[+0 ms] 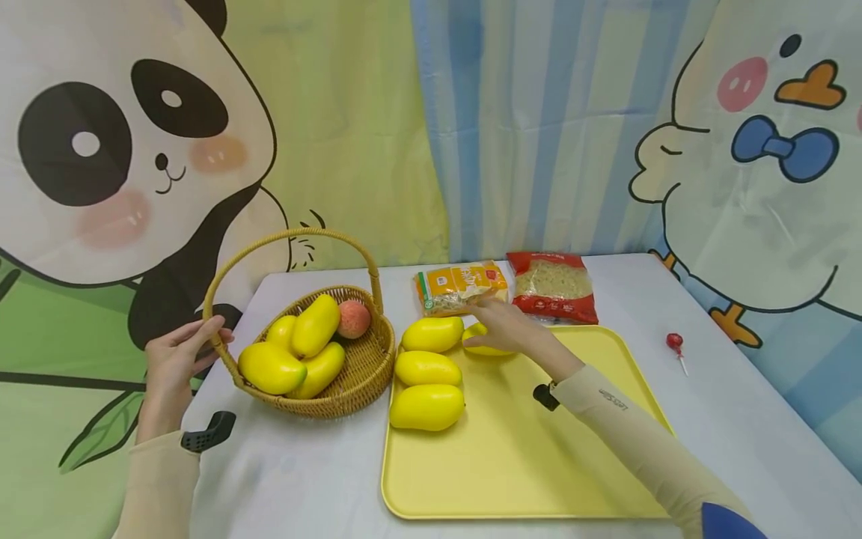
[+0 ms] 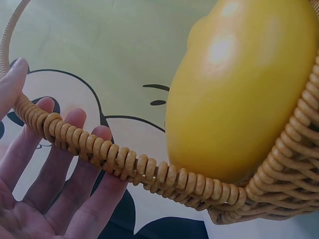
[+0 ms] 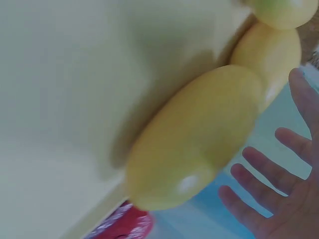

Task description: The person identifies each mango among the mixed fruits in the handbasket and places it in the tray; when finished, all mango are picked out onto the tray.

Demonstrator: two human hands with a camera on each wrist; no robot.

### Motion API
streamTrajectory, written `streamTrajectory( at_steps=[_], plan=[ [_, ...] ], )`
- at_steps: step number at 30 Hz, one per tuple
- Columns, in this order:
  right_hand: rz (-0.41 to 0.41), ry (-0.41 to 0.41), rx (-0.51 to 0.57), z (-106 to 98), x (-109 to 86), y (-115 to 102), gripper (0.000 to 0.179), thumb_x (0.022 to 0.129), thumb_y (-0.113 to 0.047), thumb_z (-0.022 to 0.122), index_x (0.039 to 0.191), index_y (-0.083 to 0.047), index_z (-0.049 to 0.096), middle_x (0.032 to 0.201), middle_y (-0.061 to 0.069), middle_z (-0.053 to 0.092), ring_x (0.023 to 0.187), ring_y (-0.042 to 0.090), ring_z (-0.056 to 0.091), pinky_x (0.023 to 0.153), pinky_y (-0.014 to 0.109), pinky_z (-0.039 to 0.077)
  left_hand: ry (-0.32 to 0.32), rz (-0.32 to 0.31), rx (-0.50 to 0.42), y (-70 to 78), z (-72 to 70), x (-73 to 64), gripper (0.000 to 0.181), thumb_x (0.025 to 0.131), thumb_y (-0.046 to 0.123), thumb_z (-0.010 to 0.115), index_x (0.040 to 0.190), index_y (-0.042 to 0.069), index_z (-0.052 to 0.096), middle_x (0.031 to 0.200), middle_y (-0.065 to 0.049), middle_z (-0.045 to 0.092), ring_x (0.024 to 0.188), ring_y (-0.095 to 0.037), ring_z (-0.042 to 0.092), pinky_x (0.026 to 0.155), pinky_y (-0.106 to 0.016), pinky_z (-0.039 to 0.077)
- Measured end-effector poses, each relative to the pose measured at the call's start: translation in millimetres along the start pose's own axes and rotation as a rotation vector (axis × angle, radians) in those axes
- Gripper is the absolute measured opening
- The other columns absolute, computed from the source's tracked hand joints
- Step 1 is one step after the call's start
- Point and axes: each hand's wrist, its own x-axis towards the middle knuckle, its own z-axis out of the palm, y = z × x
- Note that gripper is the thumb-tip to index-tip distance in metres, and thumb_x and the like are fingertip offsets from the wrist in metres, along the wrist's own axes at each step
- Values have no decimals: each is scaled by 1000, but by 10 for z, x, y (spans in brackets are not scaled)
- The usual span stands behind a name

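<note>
At the left of the head view stands a wicker basket (image 1: 343,389) with several yellow mangoes (image 1: 316,326) and a peach (image 1: 353,320) inside. My left hand (image 1: 176,358) grips the basket's handle (image 2: 117,157) low on its left side, thumb on one side and fingers on the other. More mangoes (image 1: 427,408) lie along the left and back edges of a yellow tray (image 1: 539,464). Over the back mango (image 1: 486,343) reaches my right hand (image 1: 508,329). In the right wrist view its fingers are spread beside a mango (image 3: 194,139), holding nothing.
Behind the tray lie an orange food packet (image 1: 461,288) and a red bag with a see-through window (image 1: 552,284). A red lollipop (image 1: 676,344) is on the white table (image 1: 269,479) at the right. Cartoon-printed curtains (image 1: 350,150) hang around the table.
</note>
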Motion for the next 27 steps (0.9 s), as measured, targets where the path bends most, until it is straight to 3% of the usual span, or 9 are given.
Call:
streamTrajectory(
  at_steps=[5,10,13,19,27],
  plan=[
    [-47,-8,-12,-97,147,-283,61,86,-41,71,138,-17,53,132,15,56,116,33,56,94,52,47,-4,-1,-10,-11,5,3,18,82,31,75,94,17,75,73,6,73,70,-4,67,63,-15,54],
    [-122,-29,-12,-109,329,-621,61,86,-43,69,138,-15,52,133,13,55,116,29,56,94,47,49,-7,4,-20,-15,3,12,20,83,30,75,96,15,75,73,6,73,71,-5,68,63,-15,55],
    [-189,-47,-55,-83,431,-871,64,87,-46,67,140,-15,49,128,10,56,106,24,59,84,37,53,-12,9,-18,-13,3,16,20,84,29,75,97,15,75,73,6,73,71,-6,68,64,-15,55],
    [-287,-76,-75,-6,638,-1424,65,88,-49,64,143,-20,45,133,7,52,106,19,57,79,30,52,-12,3,-31,3,-2,3,19,83,29,75,95,16,75,74,5,73,72,-5,68,64,-15,55],
    [-282,-108,-60,54,924,-1951,65,89,-52,61,145,-26,42,137,1,49,108,13,55,74,23,50,2,-17,-48,-5,3,13,21,81,30,77,95,15,75,73,5,73,71,-5,69,63,-15,55]
  ],
)
